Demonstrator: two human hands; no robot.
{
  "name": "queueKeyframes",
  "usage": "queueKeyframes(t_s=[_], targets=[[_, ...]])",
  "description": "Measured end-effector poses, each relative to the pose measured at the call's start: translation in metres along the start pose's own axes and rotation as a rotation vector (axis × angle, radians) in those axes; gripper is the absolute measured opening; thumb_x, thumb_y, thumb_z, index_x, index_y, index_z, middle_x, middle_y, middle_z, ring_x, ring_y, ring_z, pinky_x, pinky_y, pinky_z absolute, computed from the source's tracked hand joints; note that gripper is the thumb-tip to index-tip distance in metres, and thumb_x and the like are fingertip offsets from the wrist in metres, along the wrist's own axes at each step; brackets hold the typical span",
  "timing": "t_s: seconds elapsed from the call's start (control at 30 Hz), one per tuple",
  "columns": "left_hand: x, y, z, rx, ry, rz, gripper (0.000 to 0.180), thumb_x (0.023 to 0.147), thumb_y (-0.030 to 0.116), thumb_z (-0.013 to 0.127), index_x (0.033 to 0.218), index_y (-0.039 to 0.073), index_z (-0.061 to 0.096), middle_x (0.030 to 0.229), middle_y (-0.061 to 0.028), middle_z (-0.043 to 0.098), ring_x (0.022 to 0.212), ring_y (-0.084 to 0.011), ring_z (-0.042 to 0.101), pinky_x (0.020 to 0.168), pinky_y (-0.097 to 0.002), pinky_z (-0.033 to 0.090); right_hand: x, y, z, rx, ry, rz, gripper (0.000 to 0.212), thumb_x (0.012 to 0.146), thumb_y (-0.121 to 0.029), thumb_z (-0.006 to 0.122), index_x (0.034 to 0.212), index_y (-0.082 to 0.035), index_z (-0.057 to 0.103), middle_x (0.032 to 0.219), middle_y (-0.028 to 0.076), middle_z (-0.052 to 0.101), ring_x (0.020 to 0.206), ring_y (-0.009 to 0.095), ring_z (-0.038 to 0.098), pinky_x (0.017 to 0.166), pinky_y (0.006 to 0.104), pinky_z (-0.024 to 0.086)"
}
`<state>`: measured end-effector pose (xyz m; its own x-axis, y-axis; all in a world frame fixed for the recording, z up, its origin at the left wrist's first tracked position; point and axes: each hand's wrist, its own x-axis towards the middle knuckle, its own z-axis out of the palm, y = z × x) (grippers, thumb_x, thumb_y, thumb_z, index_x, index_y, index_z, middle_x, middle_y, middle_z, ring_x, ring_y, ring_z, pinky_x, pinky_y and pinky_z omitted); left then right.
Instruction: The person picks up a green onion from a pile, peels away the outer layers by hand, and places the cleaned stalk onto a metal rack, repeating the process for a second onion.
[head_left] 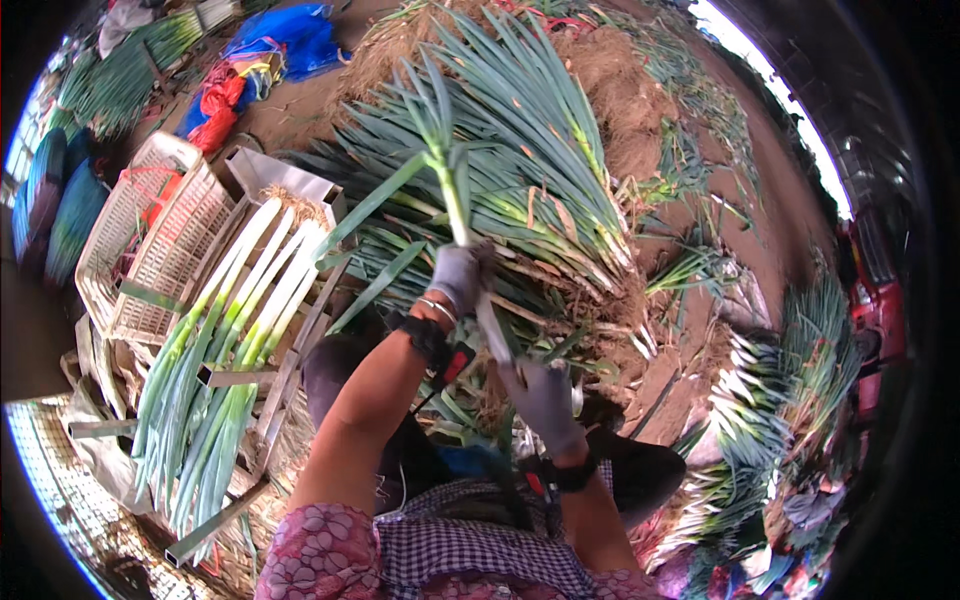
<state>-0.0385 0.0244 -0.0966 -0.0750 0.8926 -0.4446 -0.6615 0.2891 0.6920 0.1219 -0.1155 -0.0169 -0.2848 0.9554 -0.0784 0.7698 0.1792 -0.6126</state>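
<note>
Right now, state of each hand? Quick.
Left hand: closed, holding a green onion by its stalk.
Right hand: at the stalk's lower end; can't tell if it's gripping.

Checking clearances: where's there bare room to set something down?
Brown ground shows bare at right, between scattered leaves and the leek bundles below; a smaller patch lies at upper left, between the blue sheet and the large leek pile. Crowded: around the left hand and right hand, and at the leek-laden metal rack.
</note>
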Motion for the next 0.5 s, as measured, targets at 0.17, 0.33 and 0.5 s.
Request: queueKeyframes(t_s=[0.17,0.33,0.5], targets=[[0.039,0.021,-0.01,-0.009,0.003,0.062,0.022,0.091,0.022,0.058,0.08,0.002,0.059,0.059,-0.0002,0.049,0.048,-0.015,0.043,0.05,-0.0291,0.042,-0.07,0.036,-0.013,0.114,-0.085,0.23,0.028,0.085,-0.028,0.066,0.088,-0.001,0.068,0.065,0.017,0.062,0.057,0.028,0.062,0.054,0.0355,0.046],[0.031,-0.005,0.009,-0.442,-0.246,-0.109,0.028,0.096,0.03,0.052,0.098,0.002,0.055,0.067,-0.001,0.05,0.06,-0.018,0.052,0.066,-0.0374,0.051,-0.007,0.061,0.003,0.487,0.073,0.091,0.039,0.083,-0.017,0.068,0.116,0.001,0.056,0.102,0.015,0.063,0.088,0.021,0.063,0.078,0.0316,0.05],[0.02,-0.024,0.024,-0.599,-0.208,-0.244,0.027,0.093,0.032,0.057,0.091,0.005,0.054,0.067,-0.0019,0.051,0.058,-0.0176,0.053,0.068,-0.0381,0.052,0.05,0.058,0.022,0.223,0.242,-0.103,0.04,0.085,-0.001,0.048,0.125,-0.002,0.053,0.109,0.017,0.062,0.103,0.031,0.059,0.085,0.0382,0.047]])
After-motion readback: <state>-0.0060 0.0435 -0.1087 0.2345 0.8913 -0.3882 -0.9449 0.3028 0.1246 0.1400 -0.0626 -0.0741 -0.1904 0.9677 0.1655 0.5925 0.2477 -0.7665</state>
